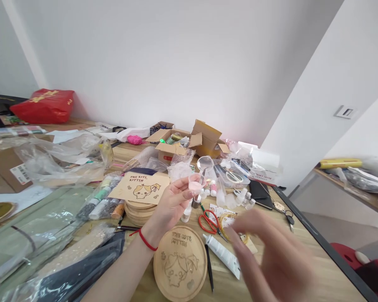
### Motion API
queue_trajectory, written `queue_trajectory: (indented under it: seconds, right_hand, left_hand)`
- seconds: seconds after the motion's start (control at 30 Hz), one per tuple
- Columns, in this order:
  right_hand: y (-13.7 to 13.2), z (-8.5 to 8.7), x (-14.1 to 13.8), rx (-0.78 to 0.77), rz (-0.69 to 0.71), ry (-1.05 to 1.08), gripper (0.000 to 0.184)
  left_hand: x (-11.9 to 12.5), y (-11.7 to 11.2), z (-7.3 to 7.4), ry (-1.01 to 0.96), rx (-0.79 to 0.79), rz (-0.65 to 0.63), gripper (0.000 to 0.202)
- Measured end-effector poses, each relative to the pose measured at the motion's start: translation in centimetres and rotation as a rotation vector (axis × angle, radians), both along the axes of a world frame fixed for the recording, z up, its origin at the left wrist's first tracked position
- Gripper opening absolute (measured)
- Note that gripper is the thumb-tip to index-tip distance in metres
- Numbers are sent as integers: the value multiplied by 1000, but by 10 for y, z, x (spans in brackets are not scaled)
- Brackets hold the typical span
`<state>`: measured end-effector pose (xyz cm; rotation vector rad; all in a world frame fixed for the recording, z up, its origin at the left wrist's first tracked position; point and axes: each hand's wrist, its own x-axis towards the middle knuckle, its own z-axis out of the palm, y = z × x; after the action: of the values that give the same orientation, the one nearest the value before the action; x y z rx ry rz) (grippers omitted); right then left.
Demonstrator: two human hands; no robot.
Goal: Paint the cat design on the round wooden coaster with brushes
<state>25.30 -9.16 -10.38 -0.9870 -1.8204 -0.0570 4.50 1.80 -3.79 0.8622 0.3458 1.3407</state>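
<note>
My left hand, with a red string around its wrist, pinches a small translucent pink cup between thumb and fingertips. Behind it stands a round magnifying glass. My right hand is blurred by motion, its fingers apart, above a coil of gold wire. Nearby lie red-handled scissors, a white tube and a black pen. An engraved round wooden plaque lies below my left wrist. Beyond it are a stack of wooden discs and a kraft card printed with a kitten.
The wooden table ends at a dark edge on the right. Small white bottles, a black notebook and keys sit nearby. Plastic bags and an open cardboard box crowd the far side, against a white wall.
</note>
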Motion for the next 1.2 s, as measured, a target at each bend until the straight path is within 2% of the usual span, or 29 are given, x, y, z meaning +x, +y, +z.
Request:
queue_trajectory:
  seconds: [0.07,0.1,0.17,0.27,0.43,0.57,0.7,0.8,1.0,1.2]
  right_hand:
    - [34,48,-27,-151,-51,-61,15]
    - [48,65,-39,-243,-85,-87,12]
    - [66,84,-58,-299,-86,-46,15]
    - [75,81,-70,-400,-31,64,12]
    - [76,70,-64,-483,30,261,19]
    - [75,77,-54,-579,117,457,26]
    - [67,87,-41,-510,84,609,28]
    - [58,94,-34,-437,-1,594,23]
    - [45,103,-33,-359,-75,418,17]
    - [45,103,-43,-253,-82,385,14]
  left_hand:
    - [2,-4,3,-4,9,-3,37]
    - [3,-5,4,-8,12,-13,36]
    - [5,-8,5,-14,4,-38,35]
    - [9,-9,4,-19,-18,-61,35]
    - [12,-9,1,-12,-24,-56,36]
    - [6,-7,2,42,2,-2,36]
    - [-3,0,2,106,44,58,37]
    - [-9,5,-1,187,77,71,39]
    - [-13,12,-9,298,156,108,41]
    - [-9,9,-5,345,148,119,42]
